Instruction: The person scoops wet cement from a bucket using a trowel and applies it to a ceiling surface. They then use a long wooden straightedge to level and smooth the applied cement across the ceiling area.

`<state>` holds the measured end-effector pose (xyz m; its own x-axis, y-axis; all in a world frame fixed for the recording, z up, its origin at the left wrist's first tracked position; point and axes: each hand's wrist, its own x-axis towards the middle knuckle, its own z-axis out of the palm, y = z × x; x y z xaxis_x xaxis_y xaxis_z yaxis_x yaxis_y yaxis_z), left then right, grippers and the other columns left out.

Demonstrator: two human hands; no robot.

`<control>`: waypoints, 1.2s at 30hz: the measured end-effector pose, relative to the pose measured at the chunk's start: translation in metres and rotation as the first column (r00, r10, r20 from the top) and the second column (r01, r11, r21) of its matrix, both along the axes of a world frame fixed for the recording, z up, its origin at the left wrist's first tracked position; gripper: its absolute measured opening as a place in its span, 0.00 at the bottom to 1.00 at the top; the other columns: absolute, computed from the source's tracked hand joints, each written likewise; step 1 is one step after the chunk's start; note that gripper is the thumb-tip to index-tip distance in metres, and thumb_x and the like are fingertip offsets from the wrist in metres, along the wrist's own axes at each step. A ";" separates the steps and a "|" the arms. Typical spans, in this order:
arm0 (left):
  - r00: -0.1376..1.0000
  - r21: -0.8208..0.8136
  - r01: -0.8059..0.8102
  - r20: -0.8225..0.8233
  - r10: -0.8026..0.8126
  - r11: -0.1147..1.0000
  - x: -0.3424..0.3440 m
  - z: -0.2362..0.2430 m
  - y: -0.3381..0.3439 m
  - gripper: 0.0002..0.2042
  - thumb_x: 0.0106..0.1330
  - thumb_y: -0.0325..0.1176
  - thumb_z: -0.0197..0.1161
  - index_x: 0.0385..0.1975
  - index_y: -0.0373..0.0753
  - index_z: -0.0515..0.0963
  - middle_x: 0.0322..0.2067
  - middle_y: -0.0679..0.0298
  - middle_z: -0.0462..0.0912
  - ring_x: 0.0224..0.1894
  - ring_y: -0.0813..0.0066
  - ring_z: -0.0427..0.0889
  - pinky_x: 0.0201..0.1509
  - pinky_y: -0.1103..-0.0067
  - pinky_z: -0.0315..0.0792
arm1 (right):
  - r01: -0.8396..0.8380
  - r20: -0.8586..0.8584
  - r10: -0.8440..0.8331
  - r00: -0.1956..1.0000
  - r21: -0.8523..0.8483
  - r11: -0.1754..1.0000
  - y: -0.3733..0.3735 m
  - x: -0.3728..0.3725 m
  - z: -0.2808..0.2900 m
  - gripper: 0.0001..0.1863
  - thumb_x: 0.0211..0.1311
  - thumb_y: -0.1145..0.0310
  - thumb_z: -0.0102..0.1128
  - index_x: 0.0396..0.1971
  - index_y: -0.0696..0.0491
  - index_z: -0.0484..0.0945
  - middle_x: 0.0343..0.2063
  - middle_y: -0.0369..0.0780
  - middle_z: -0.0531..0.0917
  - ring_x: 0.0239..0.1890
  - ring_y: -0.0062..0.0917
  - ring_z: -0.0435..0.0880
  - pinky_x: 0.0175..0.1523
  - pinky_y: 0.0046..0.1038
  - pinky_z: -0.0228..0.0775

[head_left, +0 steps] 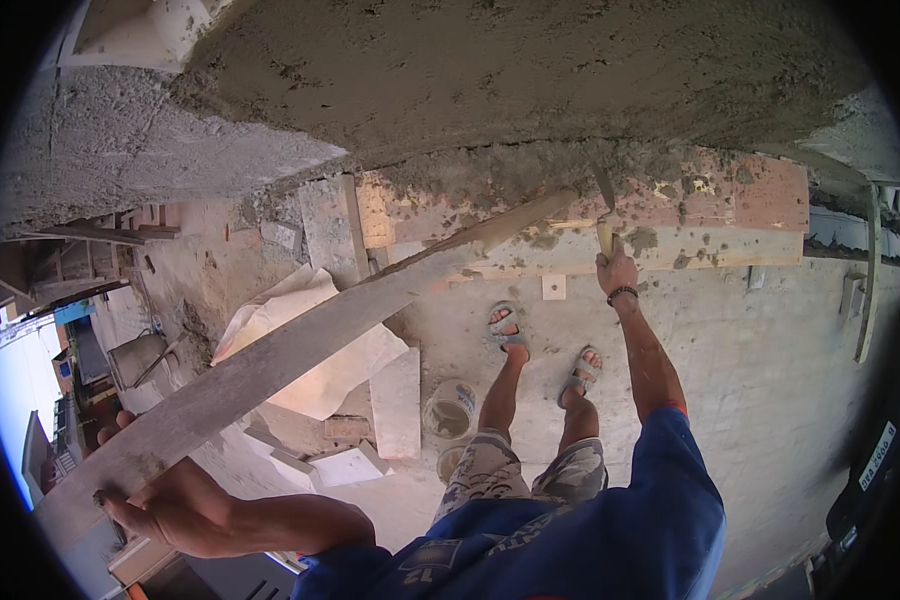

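My left hand [175, 505] grips the near end of a long grey straightedge board [300, 350], its fingers wrapped round the edge. The board slants away to the right, and its far end comes close to the foot of the wall. In my right hand [618, 272] is a trowel [605, 230], held by its light handle with the blade pointing at the wall. Wet grey mortar [530, 75] covers the wall ahead. Mortar lumps lie on the wooden planks [760, 200] below it, around the trowel blade.
Buckets [452, 408] stand left of my feet. A pale crumpled sheet [315, 385] and a white slab [397, 400] lie under and beside the board. A small square tile [553, 288] is on the concrete floor. A dark vehicle [860, 510] stands at the right edge.
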<state>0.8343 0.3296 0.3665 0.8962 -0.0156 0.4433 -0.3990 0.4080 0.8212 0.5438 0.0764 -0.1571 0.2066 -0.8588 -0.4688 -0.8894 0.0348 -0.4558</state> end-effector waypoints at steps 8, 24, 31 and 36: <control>0.867 -0.213 0.497 0.077 -0.493 0.841 -0.009 0.003 -0.021 0.40 0.43 0.51 0.77 0.53 0.34 0.68 0.43 0.60 0.67 0.48 0.59 0.66 0.58 0.65 0.62 | -0.009 0.275 0.063 0.959 -0.193 0.981 0.034 -0.082 0.138 0.29 0.52 0.62 0.62 0.56 0.55 0.70 0.33 0.56 0.81 0.37 0.50 0.81 0.39 0.42 0.74; 0.590 -0.175 0.807 0.295 -0.752 0.565 -0.033 0.011 -0.051 0.09 0.65 0.26 0.58 0.42 0.37 0.68 0.23 0.66 0.73 0.22 0.73 0.74 0.33 0.82 0.66 | -0.641 0.346 0.672 0.655 -0.218 0.736 0.048 -0.072 0.321 0.34 0.49 0.67 0.60 0.61 0.47 0.66 0.28 0.44 0.81 0.26 0.40 0.82 0.30 0.38 0.76; 0.609 -0.304 0.789 0.271 -0.745 0.534 -0.031 0.004 -0.060 0.03 0.70 0.28 0.51 0.34 0.37 0.69 0.21 0.66 0.75 0.19 0.75 0.76 0.30 0.84 0.68 | -0.586 0.049 0.586 0.809 -0.009 0.810 -0.003 -0.069 0.138 0.32 0.53 0.63 0.58 0.61 0.45 0.64 0.31 0.49 0.83 0.34 0.45 0.82 0.41 0.44 0.75; 0.571 -0.128 0.820 0.239 -0.786 0.557 -0.005 0.012 -0.022 0.08 0.65 0.34 0.57 0.38 0.38 0.70 0.30 0.62 0.76 0.29 0.73 0.76 0.38 0.80 0.70 | -0.514 -0.097 0.521 0.848 0.095 0.853 -0.042 -0.039 0.032 0.28 0.52 0.63 0.58 0.56 0.46 0.69 0.33 0.50 0.83 0.37 0.46 0.82 0.45 0.45 0.75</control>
<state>0.8292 0.3080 0.3787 0.4844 -0.5933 0.6430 0.0804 0.7620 0.6425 0.5046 0.0345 -0.1247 0.5542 -0.6104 -0.5659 -0.8322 -0.4203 -0.3617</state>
